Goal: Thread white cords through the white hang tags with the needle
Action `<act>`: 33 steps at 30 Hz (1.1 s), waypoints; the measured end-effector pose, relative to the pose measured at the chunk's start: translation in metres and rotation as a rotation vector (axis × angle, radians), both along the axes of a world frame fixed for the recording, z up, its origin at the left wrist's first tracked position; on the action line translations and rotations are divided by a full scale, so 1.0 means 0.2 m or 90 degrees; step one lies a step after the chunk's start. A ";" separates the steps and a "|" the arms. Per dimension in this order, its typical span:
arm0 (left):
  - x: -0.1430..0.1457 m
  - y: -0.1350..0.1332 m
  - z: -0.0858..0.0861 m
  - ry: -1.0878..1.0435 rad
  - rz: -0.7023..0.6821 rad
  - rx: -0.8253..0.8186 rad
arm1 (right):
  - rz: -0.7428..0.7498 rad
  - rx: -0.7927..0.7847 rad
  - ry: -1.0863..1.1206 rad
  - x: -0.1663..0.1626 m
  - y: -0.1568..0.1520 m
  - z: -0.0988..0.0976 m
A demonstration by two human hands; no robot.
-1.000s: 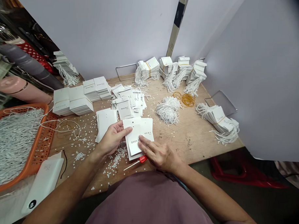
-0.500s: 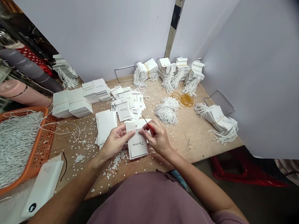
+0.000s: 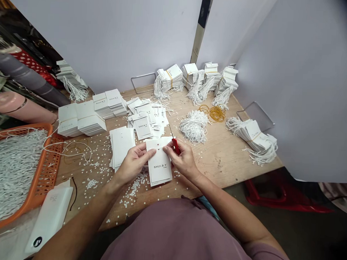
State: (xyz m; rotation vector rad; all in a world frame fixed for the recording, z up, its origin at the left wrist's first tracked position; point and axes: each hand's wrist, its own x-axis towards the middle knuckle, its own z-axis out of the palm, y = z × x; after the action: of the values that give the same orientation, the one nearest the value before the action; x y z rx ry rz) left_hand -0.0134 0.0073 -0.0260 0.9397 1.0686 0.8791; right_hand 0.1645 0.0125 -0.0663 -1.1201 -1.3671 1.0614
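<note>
My left hand (image 3: 132,162) pinches the left edge of a small stack of white paper tags (image 3: 159,164) printed "SHUI.B.Y", lying on the wooden table (image 3: 223,156). My right hand (image 3: 182,158) is closed round a red-handled awl (image 3: 175,143) whose thin metal shaft points up and away, beside the tags' top right corner. A punched hole shows near the top of the upper tag. Another pile of blank white tags (image 3: 121,142) lies just left of my left hand.
Loose tags (image 3: 147,117) and banded stacks (image 3: 82,119) fill the table's middle and left. Strung bundles (image 3: 209,80) line the back wall, another (image 3: 257,140) lies right. White string loops (image 3: 194,127), yellow rubber bands (image 3: 216,113), paper dots, an orange basket of strings (image 3: 15,166).
My right hand picked the red awl up off the table's front edge and raised it to the tags' top right corner. The fanned tags were squared into one stack.
</note>
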 end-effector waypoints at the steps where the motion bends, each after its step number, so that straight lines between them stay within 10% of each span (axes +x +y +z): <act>1: 0.00 0.00 0.00 -0.003 -0.007 -0.001 | -0.009 -0.018 0.033 0.00 0.00 0.00; 7: -0.02 0.00 0.01 -0.004 -0.059 -0.014 | 0.118 -0.192 0.203 0.02 0.01 -0.01; 15: 0.02 -0.02 0.00 -0.080 0.030 -0.077 | 0.135 0.213 -0.012 0.09 0.00 -0.02; 20: 0.06 -0.05 -0.08 0.005 0.121 -0.004 | 0.109 0.032 0.008 0.06 -0.05 -0.01; 33: 0.10 -0.04 -0.10 0.044 0.138 0.056 | -0.002 0.075 0.060 0.23 -0.10 0.09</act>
State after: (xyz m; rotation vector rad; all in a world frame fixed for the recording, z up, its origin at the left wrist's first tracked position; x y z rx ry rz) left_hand 0.0060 -0.0007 -0.0454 0.9442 1.2152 1.0851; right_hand 0.2106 -0.0082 -0.0485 -0.9735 -1.3352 1.0065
